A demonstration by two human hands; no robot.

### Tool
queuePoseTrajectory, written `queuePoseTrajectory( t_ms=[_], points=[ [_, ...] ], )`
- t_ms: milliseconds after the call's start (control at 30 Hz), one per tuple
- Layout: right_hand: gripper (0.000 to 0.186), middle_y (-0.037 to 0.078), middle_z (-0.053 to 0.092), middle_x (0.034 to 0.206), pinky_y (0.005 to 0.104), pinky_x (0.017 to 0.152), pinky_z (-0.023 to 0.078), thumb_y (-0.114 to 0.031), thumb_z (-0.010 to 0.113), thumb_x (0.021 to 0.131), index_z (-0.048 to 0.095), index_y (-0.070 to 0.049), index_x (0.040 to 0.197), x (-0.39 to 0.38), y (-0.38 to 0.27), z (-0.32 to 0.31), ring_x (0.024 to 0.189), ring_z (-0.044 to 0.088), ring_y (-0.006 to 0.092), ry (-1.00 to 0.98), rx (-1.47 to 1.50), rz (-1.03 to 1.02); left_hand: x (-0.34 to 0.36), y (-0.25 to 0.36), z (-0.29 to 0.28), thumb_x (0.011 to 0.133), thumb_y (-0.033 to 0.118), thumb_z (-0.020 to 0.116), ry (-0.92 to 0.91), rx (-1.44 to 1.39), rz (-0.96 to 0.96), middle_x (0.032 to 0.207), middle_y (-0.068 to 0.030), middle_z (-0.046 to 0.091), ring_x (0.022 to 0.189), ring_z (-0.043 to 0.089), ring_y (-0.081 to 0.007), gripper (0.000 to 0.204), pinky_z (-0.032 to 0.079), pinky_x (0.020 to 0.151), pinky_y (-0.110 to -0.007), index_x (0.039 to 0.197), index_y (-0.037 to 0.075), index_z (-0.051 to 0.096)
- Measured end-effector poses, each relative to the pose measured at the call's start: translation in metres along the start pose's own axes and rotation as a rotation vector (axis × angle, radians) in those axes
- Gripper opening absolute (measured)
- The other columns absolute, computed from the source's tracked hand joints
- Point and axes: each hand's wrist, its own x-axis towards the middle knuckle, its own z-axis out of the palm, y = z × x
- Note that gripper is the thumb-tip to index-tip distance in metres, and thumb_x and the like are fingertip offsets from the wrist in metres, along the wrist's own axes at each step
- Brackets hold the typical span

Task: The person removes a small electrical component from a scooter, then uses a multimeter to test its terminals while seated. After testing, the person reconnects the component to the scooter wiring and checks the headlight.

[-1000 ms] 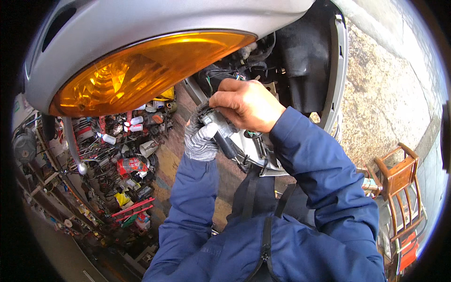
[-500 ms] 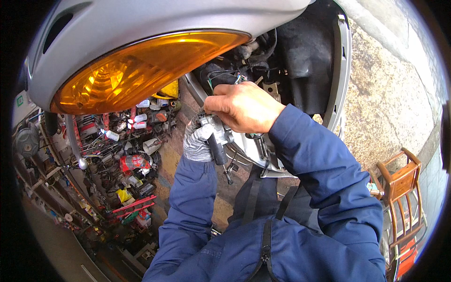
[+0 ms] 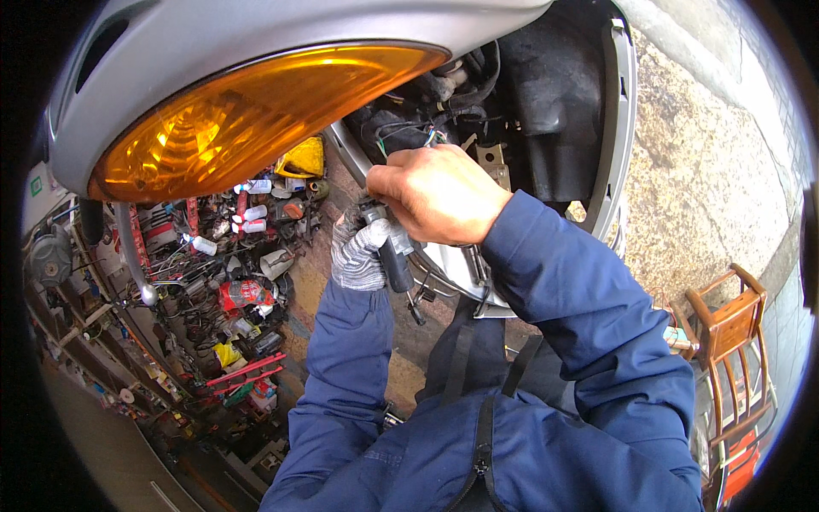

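My left hand point(image 3: 355, 256), in a grey-and-white knit glove, is closed around a metal part with a black cylindrical end point(image 3: 395, 266). My bare right hand point(image 3: 444, 194) is bent over the top of that part with its fingers pinched. What those fingertips grip is hidden behind the hand. Just beyond them, thin coloured wires point(image 3: 408, 130) come out of the opened body of a scooter-like vehicle. Its amber lamp lens point(image 3: 264, 119) and silver-grey panel point(image 3: 281, 21) loom over the upper left.
A black plastic inner shell point(image 3: 550, 98) and a metal bracket point(image 3: 492, 160) lie beyond my right hand. Bottles, tools and loose parts crowd the floor at left, near a red plastic package point(image 3: 246, 294). A wooden chair point(image 3: 732, 333) stands at right.
My right hand has shifted slightly left and now covers more of the metal part. The part has turned a little in my left hand's grip.
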Motion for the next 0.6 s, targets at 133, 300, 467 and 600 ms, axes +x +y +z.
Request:
queuePoseTrajectory(
  t_ms=[133,300,467,600],
  points=[
    [0.012,0.014,0.062,0.076,0.0444,0.065,0.051,-0.006,0.063,0.076,0.063,-0.005,0.088,0.000,0.000,0.004,0.073,0.063,0.0358,0.030,0.024,0.012,-0.004,0.007,0.007,0.082,0.011,0.073,0.079,-0.024,0.048,0.114,-0.0106,0.063,0.101,0.063,-0.0184,0.049,0.053,0.089,-0.033,0.126,-0.003,0.054],
    [0.013,0.016,0.062,0.075,0.0463,0.066,0.051,-0.006,0.062,0.072,0.062,-0.003,0.084,0.002,-0.001,0.008,0.075,0.064,0.0376,0.042,0.035,0.040,-0.004,0.004,0.012,0.082,0.011,0.074,0.102,0.041,0.141,0.109,-0.0080,0.064,0.092,0.063,-0.0155,0.046,0.053,0.083,-0.031,0.123,-0.002,0.057],
    [0.017,0.016,0.065,0.076,0.0481,0.068,0.052,-0.009,0.063,0.065,0.063,-0.004,0.081,0.004,-0.004,0.009,0.078,0.065,0.0390,0.018,-0.007,0.071,-0.009,0.004,0.017,0.083,0.009,0.073,0.055,-0.031,0.160,0.118,-0.0068,0.061,0.104,0.061,-0.0189,0.051,0.052,0.090,-0.033,0.129,0.003,0.051],
    [0.013,0.017,0.064,0.076,0.0482,0.069,0.051,-0.011,0.063,0.071,0.063,-0.003,0.082,0.003,-0.002,0.010,0.078,0.065,0.0384,0.055,0.109,0.091,-0.006,0.008,0.020,0.083,0.014,0.074,0.105,0.016,0.092,0.112,-0.0087,0.063,0.102,0.060,-0.0169,0.049,0.052,0.088,-0.031,0.126,-0.001,0.055]
  ],
)
